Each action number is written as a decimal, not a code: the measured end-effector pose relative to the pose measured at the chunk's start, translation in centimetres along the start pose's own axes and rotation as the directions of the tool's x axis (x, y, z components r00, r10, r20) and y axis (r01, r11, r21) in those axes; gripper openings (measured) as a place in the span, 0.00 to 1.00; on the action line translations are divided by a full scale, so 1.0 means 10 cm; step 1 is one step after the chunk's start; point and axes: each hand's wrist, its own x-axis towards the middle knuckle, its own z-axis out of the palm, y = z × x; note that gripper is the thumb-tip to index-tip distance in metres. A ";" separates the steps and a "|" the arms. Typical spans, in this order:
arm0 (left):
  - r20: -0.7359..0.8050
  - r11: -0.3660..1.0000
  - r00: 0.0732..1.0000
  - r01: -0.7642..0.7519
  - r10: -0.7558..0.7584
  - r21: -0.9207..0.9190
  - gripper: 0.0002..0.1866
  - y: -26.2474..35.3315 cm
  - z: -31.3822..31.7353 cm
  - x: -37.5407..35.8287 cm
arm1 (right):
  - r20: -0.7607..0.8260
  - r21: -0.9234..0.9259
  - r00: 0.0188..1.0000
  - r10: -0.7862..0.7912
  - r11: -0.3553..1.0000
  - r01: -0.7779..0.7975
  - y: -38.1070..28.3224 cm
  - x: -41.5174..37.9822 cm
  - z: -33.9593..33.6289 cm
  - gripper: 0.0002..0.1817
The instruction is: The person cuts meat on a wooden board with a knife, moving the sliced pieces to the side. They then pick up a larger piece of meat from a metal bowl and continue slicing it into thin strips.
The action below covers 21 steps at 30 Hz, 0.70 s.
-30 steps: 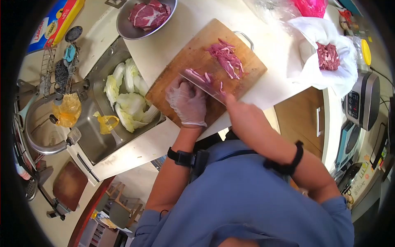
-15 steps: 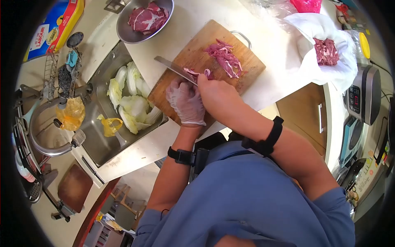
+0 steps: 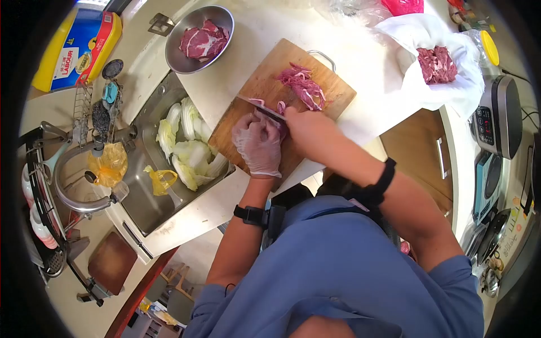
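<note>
My left hand [image 3: 258, 145], in a clear plastic glove, presses with curled fingers on a piece of raw red meat [image 3: 283, 129], mostly hidden beneath it. In my right hand [image 3: 306, 128], bare and closed round the handle, is a kitchen knife [image 3: 269, 111]. Its blade lies just beyond the gloved fingers, over the wooden cutting board [image 3: 256, 79]. A few cut strips of meat [image 3: 281, 106] rest beside the blade. Farther up the board sits a pile of sliced meat [image 3: 305, 87].
A steel bowl [image 3: 171, 49] with a chunk of meat stands at the back left. Cabbage leaves [image 3: 191, 155] lie in the sink [image 3: 132, 211] on the left. More meat [image 3: 437, 65] sits in a white plastic bag [image 3: 470, 93] at the right, near a cooker [image 3: 499, 115].
The view has shifted slightly. The knife blade has turned and now shows shorter past the left hand, which keeps its place on the meat.
</note>
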 end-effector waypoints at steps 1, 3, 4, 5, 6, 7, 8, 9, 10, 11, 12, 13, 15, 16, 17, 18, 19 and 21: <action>-0.003 1.000 1.000 0.019 -0.019 -0.025 0.07 -0.01 -0.01 -0.02 | -0.022 0.009 0.999 0.033 0.999 -0.033 0.11 -0.04 -0.06 0.09; -0.019 0.998 0.999 0.048 -0.048 -0.029 0.06 -0.01 -0.01 -0.04 | -0.026 0.018 0.998 0.055 0.998 -0.055 0.19 -0.09 -0.15 0.10; -0.028 0.997 0.998 0.062 -0.063 -0.044 0.05 0.01 -0.01 -0.05 | -0.020 0.019 0.998 0.054 0.998 -0.053 0.19 -0.13 -0.22 0.10; -0.027 0.997 0.998 0.063 -0.064 -0.043 0.05 0.02 -0.01 -0.04 | -0.019 0.018 0.999 0.051 0.999 -0.051 0.17 -0.15 -0.28 0.10; -0.024 0.997 0.998 0.060 -0.062 -0.045 0.05 0.02 -0.01 -0.03 | -0.017 0.018 0.999 0.050 0.999 -0.049 0.12 -0.16 -0.29 0.10; -0.019 0.997 0.998 0.061 -0.062 -0.047 0.05 0.01 -0.02 -0.05 | 0.003 0.017 0.998 0.067 0.998 -0.067 0.02 -0.19 -0.27 0.09; -0.018 0.997 0.998 0.066 -0.067 -0.044 0.05 0.01 -0.02 -0.06 | 0.026 0.015 0.996 0.084 0.996 -0.085 -0.06 -0.23 -0.26 0.08; -0.014 0.996 0.997 0.072 -0.073 -0.043 0.06 0.00 -0.01 -0.06 | 0.031 0.015 0.996 0.081 0.997 -0.082 -0.13 -0.28 -0.27 0.08; -0.010 0.996 0.997 0.078 -0.078 -0.041 0.07 -0.01 -0.02 -0.06 | 0.064 -0.005 0.996 0.066 0.998 -0.066 -0.20 -0.32 -0.28 0.07; -0.010 0.996 0.997 0.079 -0.080 -0.039 0.07 -0.02 -0.03 -0.07 | 0.096 -0.026 0.994 0.053 0.998 -0.051 -0.25 -0.36 -0.28 0.06; 0.020 0.994 0.995 0.096 -0.095 -0.054 0.09 0.00 -0.05 -0.07 | 0.110 -0.064 0.993 0.052 0.997 -0.045 -0.27 -0.40 -0.24 0.05; 0.051 0.991 0.993 0.114 -0.111 -0.069 0.10 0.02 -0.07 -0.06 | 0.111 -0.063 0.992 0.056 0.997 -0.049 -0.28 -0.45 -0.20 0.05; 0.061 0.992 0.992 0.116 -0.113 -0.053 0.12 0.03 -0.09 -0.05 | 0.081 -0.048 0.995 0.066 0.997 -0.062 -0.29 -0.53 -0.15 0.05; 0.070 0.992 0.991 0.118 -0.116 -0.035 0.14 0.03 -0.09 -0.05 | 0.082 -0.050 0.994 0.067 0.997 -0.063 -0.30 -0.58 -0.16 0.05; 0.071 0.992 0.991 0.120 -0.117 -0.037 0.14 0.02 -0.08 -0.06 | 0.106 -0.027 0.991 0.085 0.996 -0.082 -0.30 -0.63 -0.18 0.06; 0.075 0.988 0.987 0.147 -0.143 -0.051 0.16 0.02 -0.07 -0.06 | 0.130 -0.005 0.986 0.101 0.995 -0.101 -0.31 -0.67 -0.21 0.06; 0.079 0.983 0.982 0.175 -0.170 -0.062 0.18 0.01 -0.07 -0.07 | 0.132 -0.006 0.986 0.100 0.995 -0.101 -0.32 -0.69 -0.24 0.06; 0.073 0.983 0.983 0.176 -0.172 -0.053 0.19 0.00 -0.06 -0.08 | 0.218 -0.050 0.964 0.155 0.988 -0.148 -0.33 -0.73 -0.30 0.06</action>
